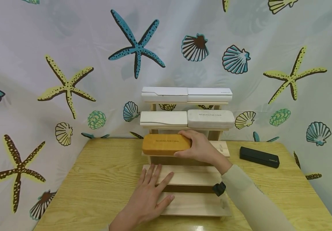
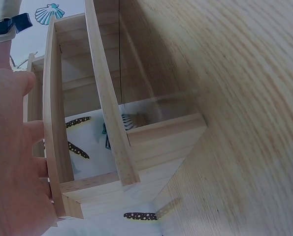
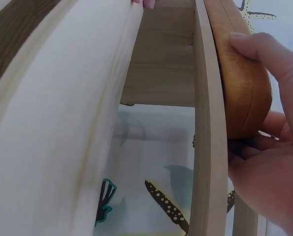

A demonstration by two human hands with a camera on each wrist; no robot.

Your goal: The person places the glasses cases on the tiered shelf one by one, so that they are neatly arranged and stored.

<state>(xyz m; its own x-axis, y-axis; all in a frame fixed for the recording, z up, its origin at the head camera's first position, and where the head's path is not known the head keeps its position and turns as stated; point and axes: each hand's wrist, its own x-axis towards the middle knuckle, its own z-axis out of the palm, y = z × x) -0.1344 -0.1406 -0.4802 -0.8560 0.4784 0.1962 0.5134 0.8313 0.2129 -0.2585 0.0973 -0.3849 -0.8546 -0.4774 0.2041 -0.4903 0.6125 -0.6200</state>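
An orange-brown glasses case (image 1: 166,145) with printed lettering lies on the left part of the middle shelf of a stepped wooden rack (image 1: 194,205). My right hand (image 1: 199,146) grips its right end, thumb along the front and fingers behind; the right wrist view shows the thumb on the case (image 3: 242,83) from close by. My left hand (image 1: 148,195) rests with fingers spread on the left side of the rack's lower shelves. In the left wrist view, the left hand (image 2: 16,152) lies against the rack's wooden edge (image 2: 52,123).
White cases (image 1: 164,118) fill the two upper shelves, one a rounded pale case (image 1: 210,118) with lettering. A black case (image 1: 259,157) lies on the wooden table (image 1: 105,179) right of the rack. Behind hangs a cloth (image 1: 171,70) printed with starfish and shells.
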